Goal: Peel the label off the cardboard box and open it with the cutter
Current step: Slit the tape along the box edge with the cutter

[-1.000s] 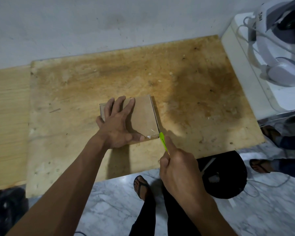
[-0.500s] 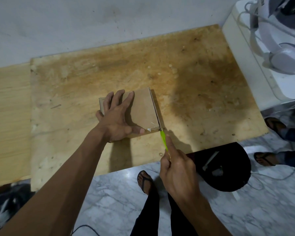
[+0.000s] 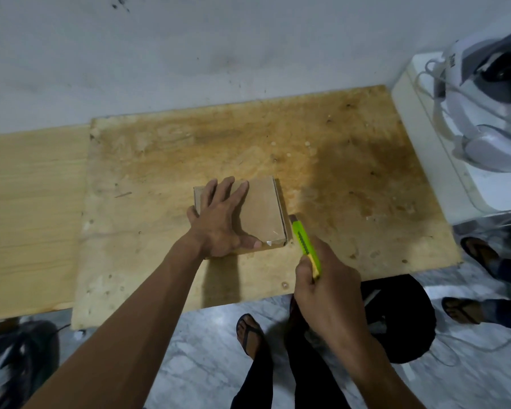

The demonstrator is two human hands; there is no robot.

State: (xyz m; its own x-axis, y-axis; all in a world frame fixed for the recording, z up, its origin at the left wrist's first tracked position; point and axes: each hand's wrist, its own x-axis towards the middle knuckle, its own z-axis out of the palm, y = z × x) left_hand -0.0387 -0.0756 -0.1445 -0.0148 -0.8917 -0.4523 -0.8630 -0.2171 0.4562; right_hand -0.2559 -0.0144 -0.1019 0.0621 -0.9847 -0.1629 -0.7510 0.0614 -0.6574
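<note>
A small flat brown cardboard box (image 3: 263, 214) lies on the stained plywood board (image 3: 337, 172). My left hand (image 3: 219, 219) presses flat on its top, fingers spread, thumb along the near edge beside a small white scrap at the near right corner. My right hand (image 3: 328, 287) grips a bright green cutter (image 3: 306, 243). The cutter's tip sits against the box's right side, near the middle of that edge.
A white headset (image 3: 490, 113) with cables rests on a white appliance at the right. A pale wooden surface (image 3: 33, 208) adjoins the board on the left. Below are a marble floor, my sandalled feet, a black bag (image 3: 401, 317) and another person's sandalled feet at the right.
The cutter's tip has moved from the box's near right corner farther along its right side. My left hand stays pressed on the box. The camera view has shifted.
</note>
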